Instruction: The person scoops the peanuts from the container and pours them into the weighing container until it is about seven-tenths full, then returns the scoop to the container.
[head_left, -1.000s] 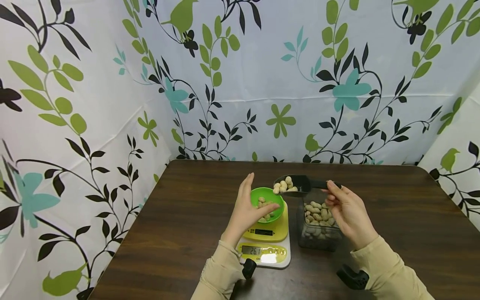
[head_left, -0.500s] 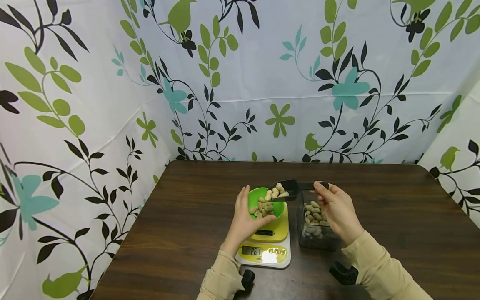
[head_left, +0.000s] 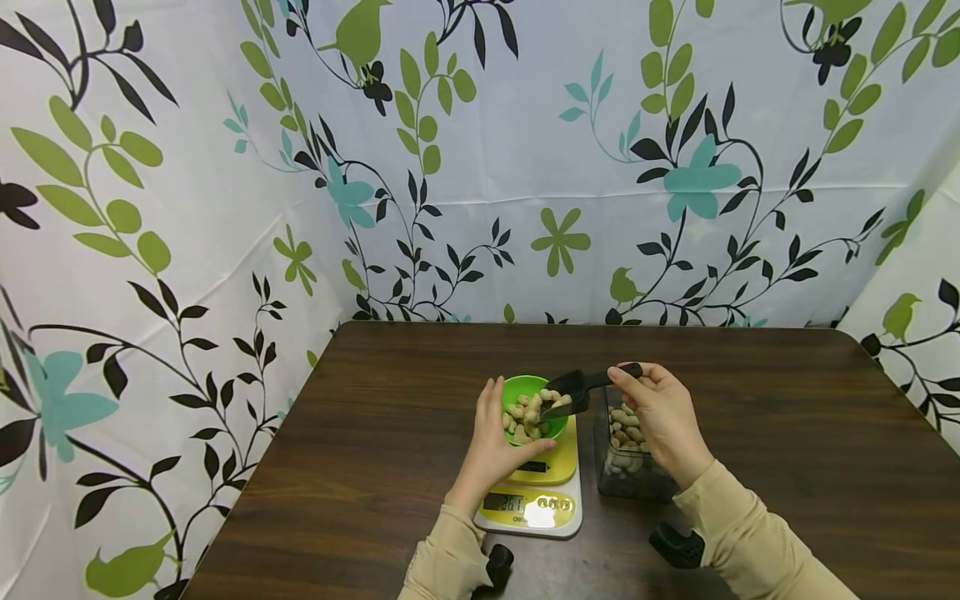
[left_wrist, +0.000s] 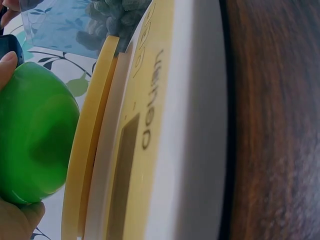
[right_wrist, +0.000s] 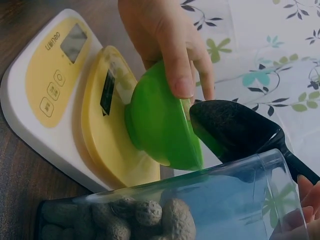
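Observation:
My left hand grips a green bowl by its sides, thumb at the near rim and fingers on the left. Unshelled peanuts lie inside the bowl. It sits on the yellow platform of a kitchen scale, whose display seems to read 26.1. With fingers and thumb, my right hand pinches the handle of a black scoop. The scoop tips down at the bowl's right rim, with a few peanuts at its mouth. In the right wrist view, the scoop meets the bowl's edge near my left thumb.
A clear plastic container of peanuts stands just right of the scale, partly under my right hand. The dark wooden table extends to both sides. A leaf-patterned cloth hangs behind and at the sides.
The scoop has moved left and tilted down into the bowl; peanuts have slid from it, and the bowl looks fuller. My left hand has closed in around the bowl.

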